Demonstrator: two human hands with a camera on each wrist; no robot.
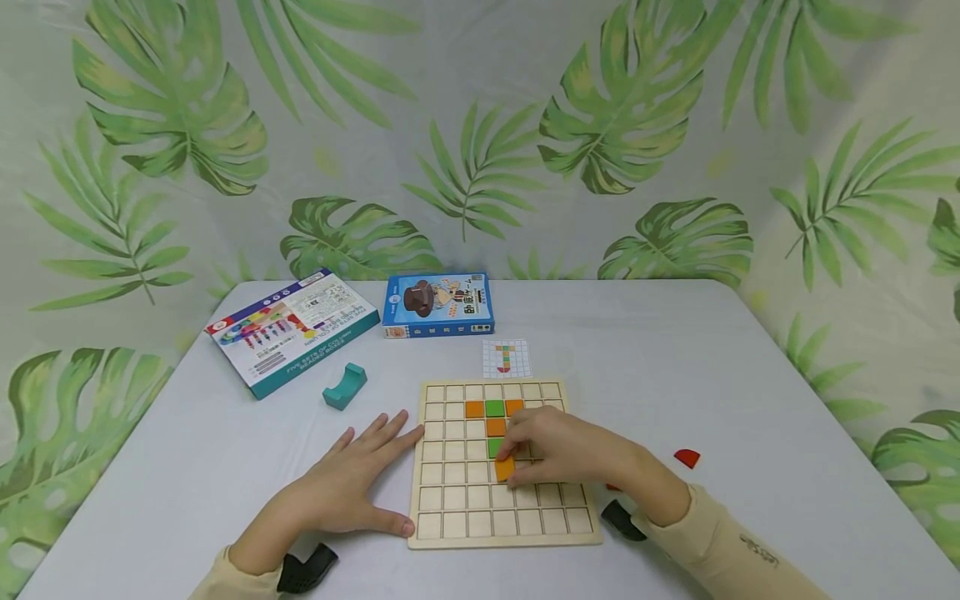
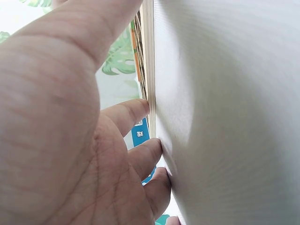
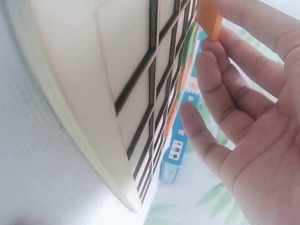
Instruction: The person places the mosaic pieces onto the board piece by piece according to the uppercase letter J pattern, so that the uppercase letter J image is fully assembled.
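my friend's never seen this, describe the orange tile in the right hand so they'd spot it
On the white table lies a wooden grid board. Near its middle, the right hand pinches an orange tile, with a green tile just beyond it. Unlike the other orange tiles, it is held.

Opens widest across the right and back right of the surface [image 1: 720,358], interrupted by a red piece [image 1: 687,457] beyond the right hand [image 1: 543,446]. Is blocked over the right middle of the board [image 1: 504,545] by that hand, pinching an orange tile [image 1: 505,469]. Gets barred along the board's left edge by the left hand [image 1: 348,483]. Leaves a lane between the teal block [image 1: 345,387] and board, ending behind at 2 obstacles: blue box [image 1: 438,304] and white-and-teal box [image 1: 300,333], nearly corner to corner. Allows entry from the front, over the bottom 2 rows.
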